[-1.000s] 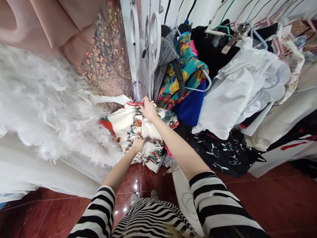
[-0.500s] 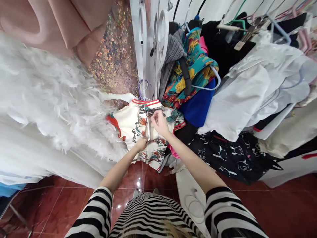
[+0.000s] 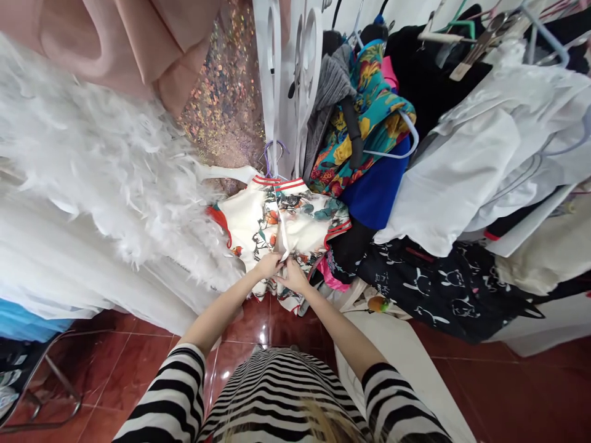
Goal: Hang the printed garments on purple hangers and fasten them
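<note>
A white garment with a floral print and red trim hangs in front of me from a purple hanger. My left hand pinches the left edge of its front opening near the hem. My right hand grips the other edge right beside it, and the two hands touch. Both are closed on the cloth. My arms wear black and white striped sleeves.
A white feathered dress fills the left, with pink fabric and a sequinned cloth above. To the right hang a teal floral garment, a blue one, white shirts and a black printed piece. Red tiled floor lies below.
My right hand has come down from the collar of the printed garment to its lower front, meeting my left hand. The view has shifted slightly left.
</note>
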Tool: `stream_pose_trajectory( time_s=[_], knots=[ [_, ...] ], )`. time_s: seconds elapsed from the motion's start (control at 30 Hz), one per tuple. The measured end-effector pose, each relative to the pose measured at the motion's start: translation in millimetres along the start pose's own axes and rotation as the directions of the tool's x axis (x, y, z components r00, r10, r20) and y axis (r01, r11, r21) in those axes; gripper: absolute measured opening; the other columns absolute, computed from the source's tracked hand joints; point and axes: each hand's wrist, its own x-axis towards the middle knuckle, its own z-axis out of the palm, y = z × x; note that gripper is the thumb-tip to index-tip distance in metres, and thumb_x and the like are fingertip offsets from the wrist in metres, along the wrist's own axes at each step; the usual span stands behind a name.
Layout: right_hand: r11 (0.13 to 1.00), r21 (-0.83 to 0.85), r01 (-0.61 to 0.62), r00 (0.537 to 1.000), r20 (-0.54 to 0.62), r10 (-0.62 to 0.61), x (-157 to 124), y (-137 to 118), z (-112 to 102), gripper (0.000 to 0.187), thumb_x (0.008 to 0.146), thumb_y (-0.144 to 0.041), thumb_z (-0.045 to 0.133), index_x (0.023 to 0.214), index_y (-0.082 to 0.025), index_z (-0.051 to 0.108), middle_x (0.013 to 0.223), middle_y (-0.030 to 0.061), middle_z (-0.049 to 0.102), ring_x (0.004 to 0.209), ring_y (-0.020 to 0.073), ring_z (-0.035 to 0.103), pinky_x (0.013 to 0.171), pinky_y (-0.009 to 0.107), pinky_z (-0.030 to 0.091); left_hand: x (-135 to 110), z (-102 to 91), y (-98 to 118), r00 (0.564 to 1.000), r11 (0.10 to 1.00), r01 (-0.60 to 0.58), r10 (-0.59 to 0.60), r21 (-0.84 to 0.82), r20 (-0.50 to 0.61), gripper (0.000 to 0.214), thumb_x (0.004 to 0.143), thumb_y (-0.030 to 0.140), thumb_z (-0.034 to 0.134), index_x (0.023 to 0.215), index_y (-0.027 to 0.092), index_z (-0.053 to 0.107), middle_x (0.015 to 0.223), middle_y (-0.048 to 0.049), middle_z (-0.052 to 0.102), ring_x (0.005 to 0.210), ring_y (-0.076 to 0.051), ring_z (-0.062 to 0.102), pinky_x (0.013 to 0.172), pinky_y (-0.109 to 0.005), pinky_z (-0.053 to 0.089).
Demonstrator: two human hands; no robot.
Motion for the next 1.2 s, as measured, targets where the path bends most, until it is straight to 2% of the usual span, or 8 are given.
stream_pose_trajectory(
  time_s=[0.1, 0.23, 0.33, 0.43, 0.6, 0.67, 0.93, 1.2],
  knots=[
    [0.993, 0.081, -0.091, 0.996, -0.006, 0.092, -0.6, -3.9, 10.0, 0.030, 0.070, -0.011, 0.065, 0.100, -0.015, 0.061, 0.104, 0.0161, 0.069, 0.100, 0.0291, 0.064, 0.087, 0.038, 0.049, -5.5, 2.5, 4.2, 1.000, 1.000, -0.021, 0.021, -0.013, -0.001, 0.011, 0.082, 0.012, 0.052, 0.079, 0.019, 0.059, 0.085, -0.0064, 0.065, 0.086, -0.021, 0.063, 0.081, -0.030, 0.050],
    [0.985, 0.119, -0.129, 0.991, 0.038, 0.125, -0.5, -4.0, 12.7, 0.016, 0.074, -0.004, 0.055, 0.077, -0.017, 0.064, 0.083, 0.0130, 0.072, 0.081, 0.0255, 0.068, 0.073, 0.032, 0.050, -16.5, 4.9, 3.7, 0.997, 0.997, -0.075, 0.075, -0.028, -0.017, 0.010, 0.081, 0.012, 0.052, 0.085, 0.020, 0.057, 0.091, -0.0055, 0.062, 0.086, -0.019, 0.061, 0.081, -0.030, 0.050],
    [0.981, 0.141, -0.136, 0.990, 0.062, 0.128, -0.4, -1.3, 7.8, 0.014, 0.078, -0.008, 0.055, 0.071, -0.017, 0.064, 0.075, 0.0100, 0.071, 0.073, 0.0235, 0.068, 0.069, 0.030, 0.049, -30.6, 10.0, -0.7, 0.980, 0.991, -0.129, 0.121, -0.041, -0.156, 0.020, 0.082, 0.009, 0.048, 0.096, 0.020, 0.057, 0.104, -0.0071, 0.059, 0.095, -0.019, 0.060, 0.084, -0.031, 0.051],
    [0.976, 0.162, -0.148, 0.987, 0.080, 0.137, -0.6, 1.1, 1.9, 0.014, 0.081, -0.016, 0.058, 0.068, -0.017, 0.063, 0.069, 0.0082, 0.070, 0.070, 0.0233, 0.067, 0.068, 0.030, 0.049, -47.1, 21.8, -4.9, 0.973, 0.998, -0.034, 0.020, -0.055, -0.232, 0.027, 0.084, 0.007, 0.043, 0.103, 0.020, 0.057, 0.113, -0.0102, 0.057, 0.102, -0.020, 0.059, 0.086, -0.031, 0.051],
    [0.968, 0.206, -0.142, 0.988, 0.087, 0.127, -2.9, 0.4, -1.4, 0.015, 0.081, -0.027, 0.065, 0.070, -0.017, 0.065, 0.076, 0.0101, 0.072, 0.079, 0.0243, 0.068, 0.074, 0.030, 0.050, -65.6, 50.5, -7.1, 0.990, 0.990, 0.131, -0.129, -0.048, 0.051, 0.020, 0.086, 0.012, 0.046, 0.095, 0.019, 0.062, 0.102, -0.0094, 0.065, 0.103, -0.022, 0.062, 0.091, -0.032, 0.049],
    [0.965, 0.223, -0.138, 0.989, 0.089, 0.121, -4.8, -0.8, -0.7, 0.016, 0.082, -0.029, 0.065, 0.071, -0.017, 0.065, 0.078, 0.0101, 0.072, 0.081, 0.0241, 0.068, 0.075, 0.030, 0.050, -68.4, 61.8, -6.3, 0.983, 0.986, 0.158, -0.152, -0.052, 0.105, 0.016, 0.086, 0.015, 0.051, 0.095, 0.019, 0.063, 0.099, -0.0088, 0.068, 0.099, -0.022, 0.065, 0.089, -0.031, 0.050],
    [0.948, 0.279, -0.150, 0.987, 0.091, 0.130, -11.4, 1.3, 2.1, 0.024, 0.084, -0.037, 0.061, 0.070, -0.018, 0.063, 0.073, 0.0066, 0.070, 0.079, 0.0231, 0.066, 0.074, 0.030, 0.050, -66.2, 91.9, 7.1, 0.961, 0.972, 0.225, -0.211, -0.061, 0.179, 0.027, 0.082, 0.012, 0.055, 0.106, 0.017, 0.065, 0.111, -0.0133, 0.071, 0.105, -0.026, 0.067, 0.089, -0.033, 0.050],
    [0.932, 0.318, -0.174, 0.985, 0.068, 0.160, -13.2, 14.4, -0.4, 0.027, 0.079, -0.044, 0.066, 0.070, -0.018, 0.061, 0.071, 0.0049, 0.068, 0.081, 0.0236, 0.066, 0.072, 0.030, 0.051, -62.8, 103.3, 12.1, 0.950, 0.961, 0.251, -0.223, -0.115, 0.217, 0.021, 0.087, 0.017, 0.048, 0.096, 0.016, 0.067, 0.107, -0.0130, 0.072, 0.106, -0.025, 0.066, 0.092, -0.032, 0.048]
  ],
)
